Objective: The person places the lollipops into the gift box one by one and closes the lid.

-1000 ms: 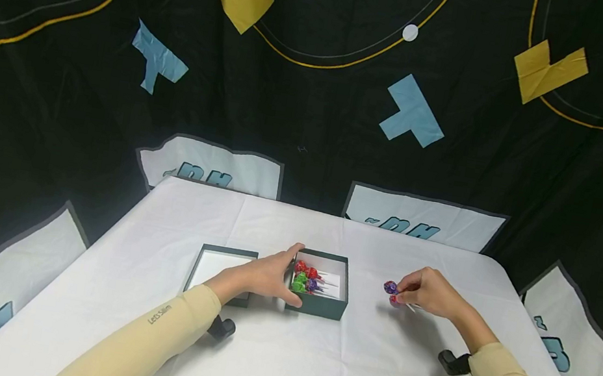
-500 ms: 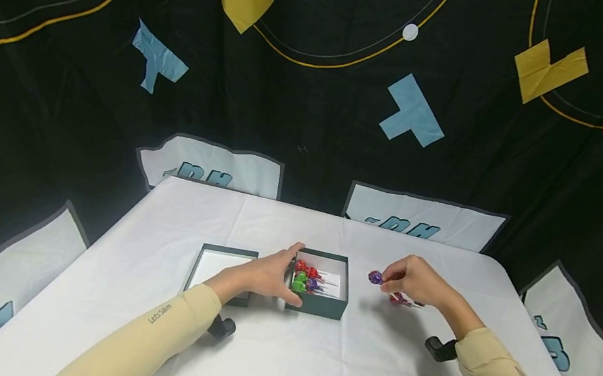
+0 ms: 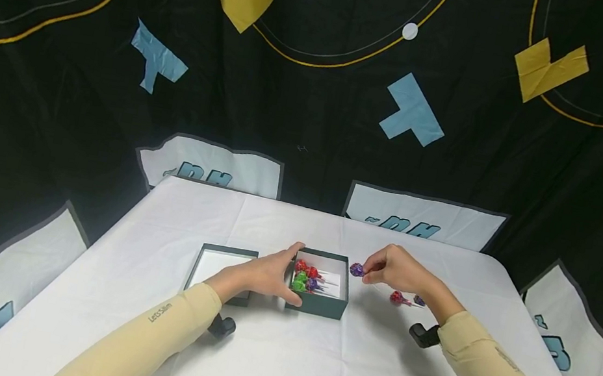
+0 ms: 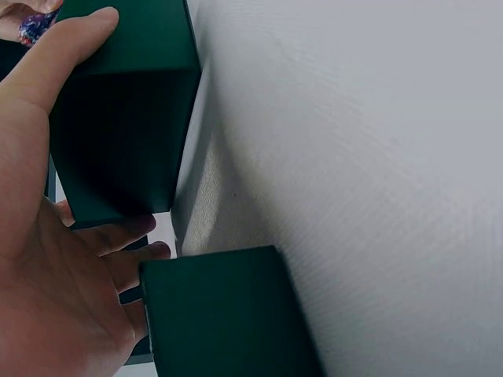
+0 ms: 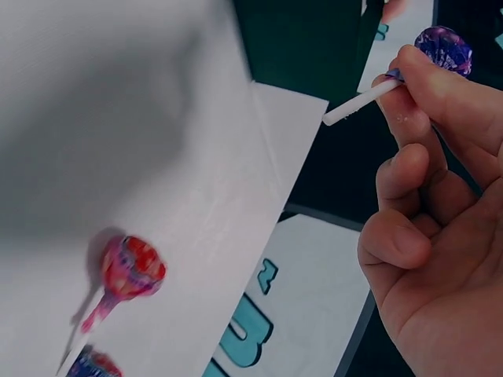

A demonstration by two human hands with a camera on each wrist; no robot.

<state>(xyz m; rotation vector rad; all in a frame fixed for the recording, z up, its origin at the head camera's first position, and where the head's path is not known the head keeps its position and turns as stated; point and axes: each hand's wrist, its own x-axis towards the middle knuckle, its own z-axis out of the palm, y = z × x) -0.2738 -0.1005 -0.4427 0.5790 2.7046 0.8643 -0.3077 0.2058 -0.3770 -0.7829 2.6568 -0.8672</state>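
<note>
My left hand [image 3: 266, 273] grips the dark green box [image 3: 318, 308] by its left end. In the left wrist view, its thumb presses one face of the box and the other fingers reach round the opposite face. Several red, green and purple lollipops [image 3: 301, 282] lie in the box, heads to the left. Just beyond the box's right side, my right hand [image 3: 403, 274] pinches a purple lollipop [image 3: 356, 269] near its head. The right wrist view shows that lollipop's white stick [image 5: 357, 106] pointing back past the fingers. Below this hand, a pink-red lollipop [image 3: 397, 298] and a purple-blue one [image 5: 96, 364] lie on the table.
The box's lid [image 3: 219, 259] lies to the left with its white inside up, partly behind my left forearm. A white cloth covers the table [image 3: 274, 361]. Black curtain [image 3: 302, 109] with tape shapes hangs behind.
My right hand has lifted the purple lollipop from beside the others and carried it left towards the box. My left hand keeps its grip on the box.
</note>
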